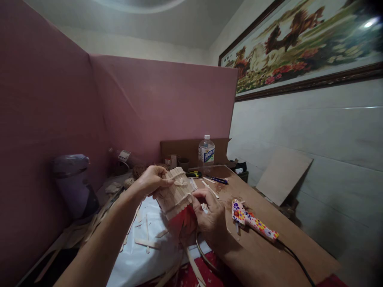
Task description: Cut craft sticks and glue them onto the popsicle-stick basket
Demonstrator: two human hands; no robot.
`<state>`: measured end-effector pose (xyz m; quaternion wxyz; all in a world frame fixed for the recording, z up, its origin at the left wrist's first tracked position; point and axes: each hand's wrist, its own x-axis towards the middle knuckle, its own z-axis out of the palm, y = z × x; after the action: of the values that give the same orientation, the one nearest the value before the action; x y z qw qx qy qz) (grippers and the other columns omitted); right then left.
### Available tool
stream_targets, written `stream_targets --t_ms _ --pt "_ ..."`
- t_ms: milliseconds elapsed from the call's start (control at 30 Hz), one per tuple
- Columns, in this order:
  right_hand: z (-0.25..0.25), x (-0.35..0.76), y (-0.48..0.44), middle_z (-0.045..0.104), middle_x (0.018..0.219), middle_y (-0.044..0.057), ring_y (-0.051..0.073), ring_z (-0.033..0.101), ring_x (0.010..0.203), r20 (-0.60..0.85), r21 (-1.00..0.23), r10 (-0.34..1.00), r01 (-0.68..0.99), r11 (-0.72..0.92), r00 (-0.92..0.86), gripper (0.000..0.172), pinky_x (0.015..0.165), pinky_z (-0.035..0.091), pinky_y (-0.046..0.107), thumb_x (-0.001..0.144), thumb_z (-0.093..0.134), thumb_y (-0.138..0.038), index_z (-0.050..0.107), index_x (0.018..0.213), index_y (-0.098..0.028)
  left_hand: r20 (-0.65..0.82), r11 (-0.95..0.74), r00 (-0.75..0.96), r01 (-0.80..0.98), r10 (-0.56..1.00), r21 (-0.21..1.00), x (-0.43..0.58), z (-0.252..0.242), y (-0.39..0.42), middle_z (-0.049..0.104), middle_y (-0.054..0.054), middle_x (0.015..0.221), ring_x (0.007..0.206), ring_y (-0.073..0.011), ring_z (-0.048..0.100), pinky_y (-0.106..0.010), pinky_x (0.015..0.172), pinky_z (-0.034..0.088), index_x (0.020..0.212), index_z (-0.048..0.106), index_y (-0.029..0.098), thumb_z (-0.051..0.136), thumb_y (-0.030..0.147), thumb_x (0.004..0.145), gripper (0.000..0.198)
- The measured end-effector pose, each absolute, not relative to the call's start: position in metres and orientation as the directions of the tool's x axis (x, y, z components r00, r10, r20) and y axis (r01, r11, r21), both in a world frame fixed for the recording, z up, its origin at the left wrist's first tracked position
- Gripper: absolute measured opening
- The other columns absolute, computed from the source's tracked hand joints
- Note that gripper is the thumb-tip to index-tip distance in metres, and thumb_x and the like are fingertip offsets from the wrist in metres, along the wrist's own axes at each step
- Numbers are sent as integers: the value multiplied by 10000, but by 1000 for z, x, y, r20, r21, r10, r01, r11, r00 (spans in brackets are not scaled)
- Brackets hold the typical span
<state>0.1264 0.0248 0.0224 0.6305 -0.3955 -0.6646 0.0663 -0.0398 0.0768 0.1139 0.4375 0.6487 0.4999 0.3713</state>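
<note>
The grip of the left hand (152, 181) is clenched on the top left edge of the craft-stick box (175, 195), that of the right hand (211, 219) is pinched on its lower right side, and the box is held tilted between both, above the desk (269, 199).

Count: left hand (152, 181) + right hand (211, 217) = 2. 1 stick box (176, 193) in the grip, 1 glue gun (254, 221) right of it; beyond: 1 bottle (206, 151), 1 utility knife (193, 174), 1 pen (219, 180).
</note>
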Motion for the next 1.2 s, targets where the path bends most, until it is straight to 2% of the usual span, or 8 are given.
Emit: stream_targets --t_ms 133,300,500,633,900,1200 --pt "19 125 29 572 731 25 135 534 667 869 -434 493 555 709 50 95 635 444 252 841 477 -149 540 780 -187 23 -88 204 317 979 944 -44 111 78 397 61 275 189 -66 318 -162 243 102 516 454 178 765 304 510 336" --pt "22 122 32 588 791 59 158 554 747 929 -250 369 670 699 -38 85 672 450 274 824 479 -118 547 817 -170 -7 -78 235 350 972 934 -46 110 77 389 68 260 186 -60 298 -160 246 95 546 436 188 743 352 536 348" --pt "28 119 32 622 806 58 163 542 729 923 -2 313 813 583 -223 116 649 410 278 801 482 -88 569 815 -164 -43 -62 269 371 962 927 -44 112 69 379 78 252 182 -73 316 -162 252 85 604 432 196 704 390 584 335" --pt "28 115 34 630 763 62 170 536 715 920 76 301 870 487 -249 110 631 389 285 820 492 -116 575 763 -162 -48 -65 299 355 953 932 -43 111 67 374 89 257 178 -74 316 -164 256 75 638 436 197 686 404 605 326" --pt "24 106 35 627 846 67 171 534 780 927 45 297 855 517 -229 112 671 401 287 848 488 -148 597 822 -154 -57 -80 345 372 937 925 -43 110 70 406 100 305 188 -67 338 -160 245 97 684 428 186 674 436 623 356" --pt "19 111 37 620 924 74 194 536 854 906 -158 400 765 624 -139 187 732 443 320 805 509 -117 634 936 -166 -68 -75 350 380 934 922 -44 110 70 414 98 297 184 -61 334 -154 242 97 685 431 181 670 409 643 333"
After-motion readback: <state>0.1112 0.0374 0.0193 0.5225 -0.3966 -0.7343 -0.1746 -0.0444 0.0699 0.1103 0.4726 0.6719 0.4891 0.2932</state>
